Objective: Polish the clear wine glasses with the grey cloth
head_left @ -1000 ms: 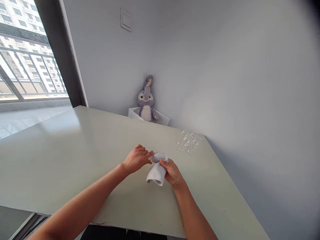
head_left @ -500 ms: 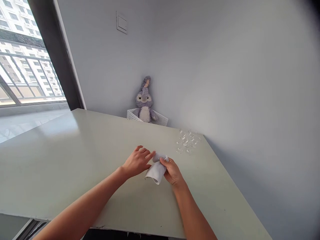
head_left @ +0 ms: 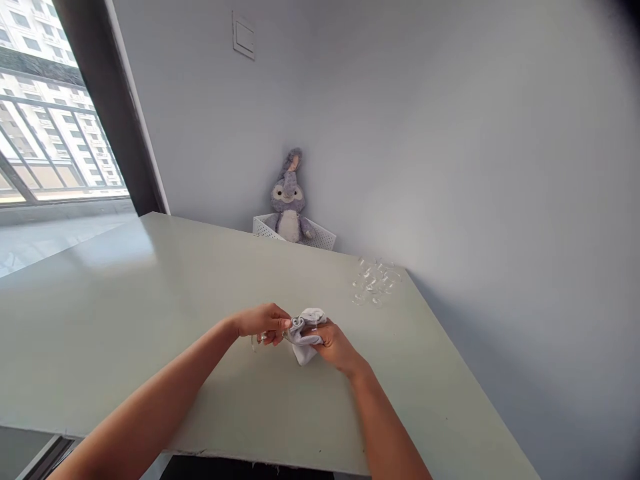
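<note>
A folded light grey cloth point(head_left: 306, 345) is bunched between my hands, just above the table. My right hand point(head_left: 336, 343) grips it from the right, its fingers partly tucked into the folds. On the left, my left hand point(head_left: 266, 325) is closed with thumb and fingers pinched at the cloth's edge. A small clear thing point(head_left: 254, 344) with a thin curved rim shows below my left fingers and seems to run to the cloth; its kind is hard to make out. The fingertips of my right hand are hidden by cloth.
Several clear, thin-rimmed pieces point(head_left: 374, 281) lie in a loose pile at the table's back right. Behind the far edge, a purple plush toy point(head_left: 289, 210) sits in a white perforated basket point(head_left: 325, 238). Walls border the pale table point(head_left: 200, 293); a window is at left.
My left hand has moved down and closed, with a clear thing now showing under it. The cloth has been turned and bunched up in my right hand.
</note>
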`<action>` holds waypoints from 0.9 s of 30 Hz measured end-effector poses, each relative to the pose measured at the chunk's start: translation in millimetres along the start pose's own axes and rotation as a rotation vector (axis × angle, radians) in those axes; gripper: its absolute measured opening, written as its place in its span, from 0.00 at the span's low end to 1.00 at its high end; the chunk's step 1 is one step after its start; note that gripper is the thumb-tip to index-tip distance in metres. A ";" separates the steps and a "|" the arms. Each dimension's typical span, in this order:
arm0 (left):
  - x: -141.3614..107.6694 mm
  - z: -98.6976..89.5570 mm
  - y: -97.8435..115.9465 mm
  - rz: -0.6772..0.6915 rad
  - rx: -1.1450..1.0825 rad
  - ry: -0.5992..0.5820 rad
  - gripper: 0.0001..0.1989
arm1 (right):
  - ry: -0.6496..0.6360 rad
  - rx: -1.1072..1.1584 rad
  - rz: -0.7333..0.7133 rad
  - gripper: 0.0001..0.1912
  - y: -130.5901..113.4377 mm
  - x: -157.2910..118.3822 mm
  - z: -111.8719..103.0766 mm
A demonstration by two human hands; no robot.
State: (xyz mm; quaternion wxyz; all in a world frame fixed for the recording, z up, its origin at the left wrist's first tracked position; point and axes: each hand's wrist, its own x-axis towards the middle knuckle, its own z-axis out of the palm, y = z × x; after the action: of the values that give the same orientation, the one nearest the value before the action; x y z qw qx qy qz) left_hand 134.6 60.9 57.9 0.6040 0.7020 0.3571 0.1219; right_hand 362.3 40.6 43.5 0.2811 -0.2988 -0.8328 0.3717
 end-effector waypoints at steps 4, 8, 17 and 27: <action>4.1 -3.5 -10.0 -0.034 -0.159 -0.046 0.25 | 0.141 -0.316 -0.107 0.12 8.8 1.9 -2.0; 6.2 -4.8 -16.8 -0.027 -0.248 -0.033 0.28 | 0.320 -0.516 -0.198 0.16 17.5 2.6 -4.8; 2.1 -13.9 -16.4 0.032 -0.341 0.156 0.30 | 0.796 -0.273 0.129 0.17 29.8 -7.3 -20.1; 16.9 13.1 -13.4 -0.002 0.309 0.489 0.08 | 0.294 -0.584 -0.155 0.17 -12.9 10.8 25.0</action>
State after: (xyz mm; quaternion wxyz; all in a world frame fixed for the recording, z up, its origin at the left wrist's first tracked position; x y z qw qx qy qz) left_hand 149.8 62.1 37.8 0.3860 0.7351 0.5070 0.2312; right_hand 334.2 29.9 42.2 0.3282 -0.3528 -0.8750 0.0476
